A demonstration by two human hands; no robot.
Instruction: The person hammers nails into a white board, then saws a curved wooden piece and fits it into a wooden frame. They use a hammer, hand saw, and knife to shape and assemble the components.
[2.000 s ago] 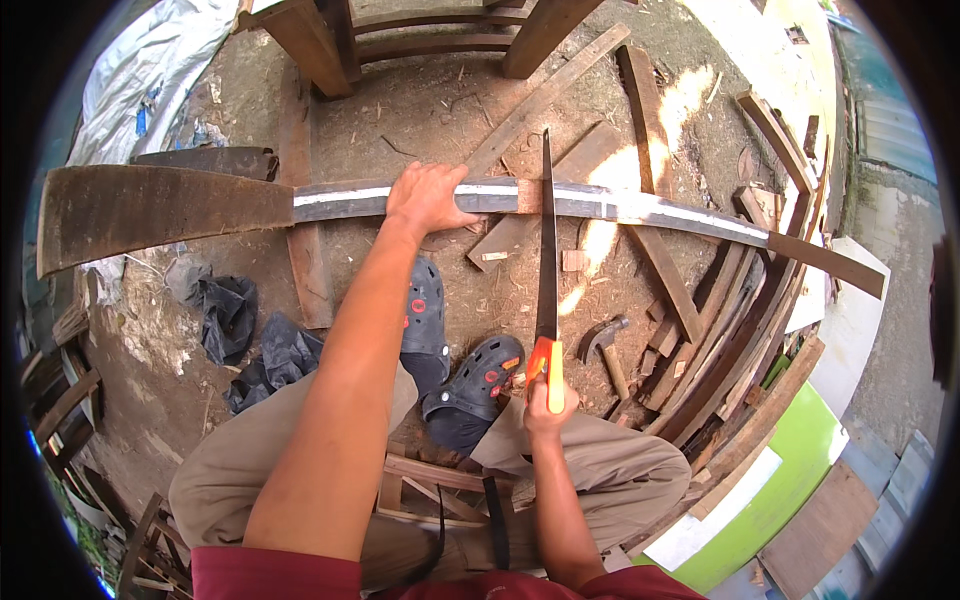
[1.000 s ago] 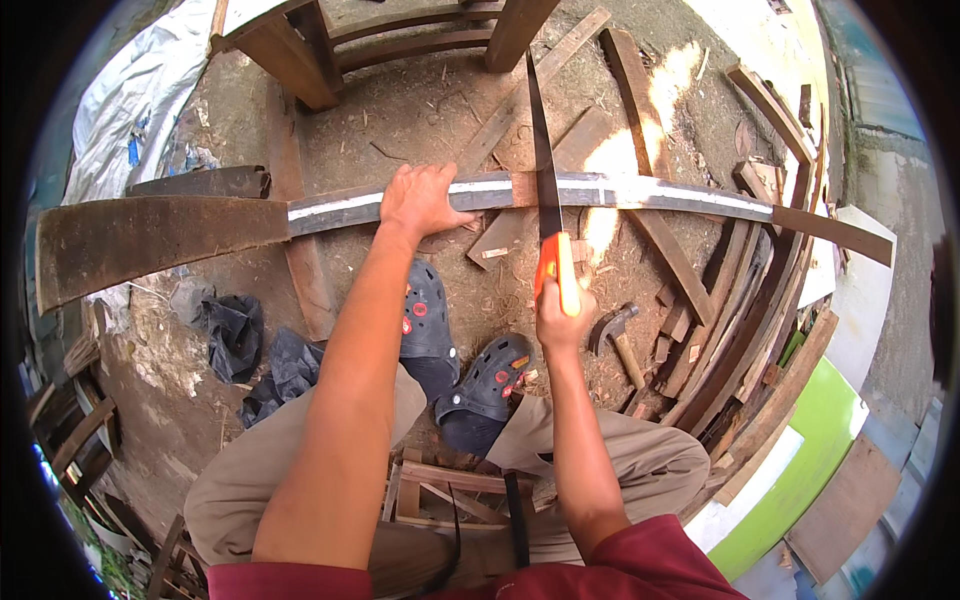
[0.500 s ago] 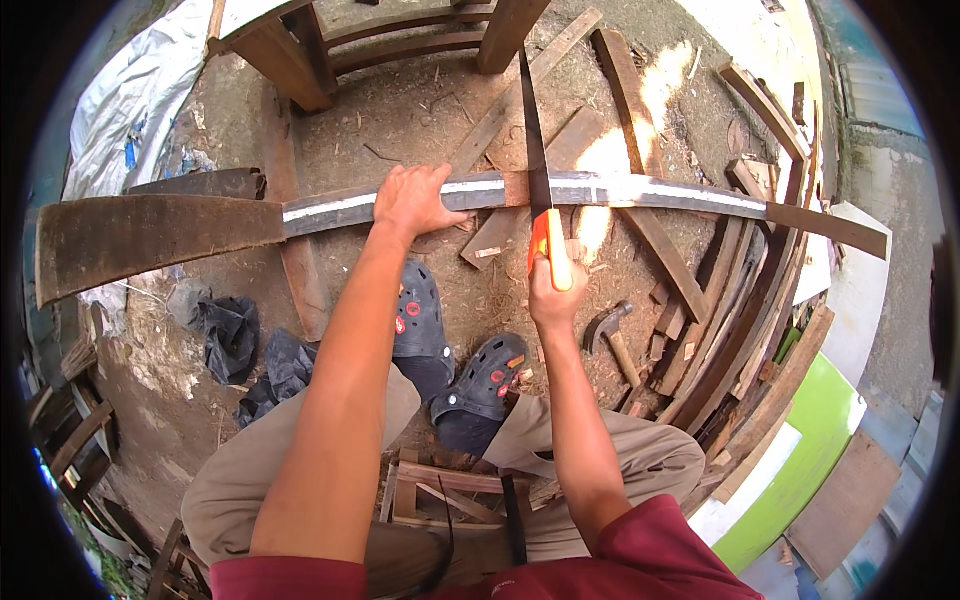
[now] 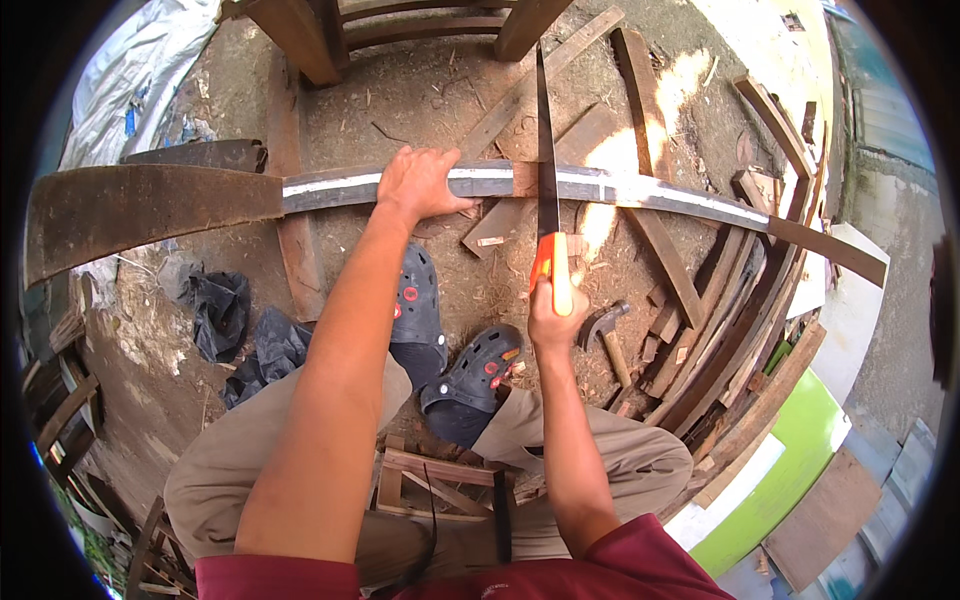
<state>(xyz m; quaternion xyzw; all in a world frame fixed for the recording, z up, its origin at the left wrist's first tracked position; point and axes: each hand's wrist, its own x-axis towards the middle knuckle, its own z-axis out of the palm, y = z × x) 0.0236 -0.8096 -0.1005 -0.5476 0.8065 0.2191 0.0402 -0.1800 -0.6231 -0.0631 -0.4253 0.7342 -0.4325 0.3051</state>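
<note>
A long wooden plank [image 4: 695,200], with dark and white bands on its top edge, lies crosswise in front of me. My left hand [image 4: 424,182] is closed over it left of the middle, the fingertips hidden behind its far side. In my right hand [image 4: 556,312] is a handsaw [image 4: 547,190], gripped by its orange handle. The blade points away from me and crosses the plank at the bare brown patch between two dark bands. Whether its teeth have entered the wood I cannot tell.
A claw hammer [image 4: 607,340] lies on the ground right of my right hand. Stacked wood strips [image 4: 725,335] line the right side. At the far edge stands a wooden frame [image 4: 428,28]. Black plastic [image 4: 221,315] lies left of my clogs [image 4: 417,310].
The saw has slid back toward me, its handle now farther from the plank. My left hand keeps its hold on the plank. The whole view has shifted slightly.
</note>
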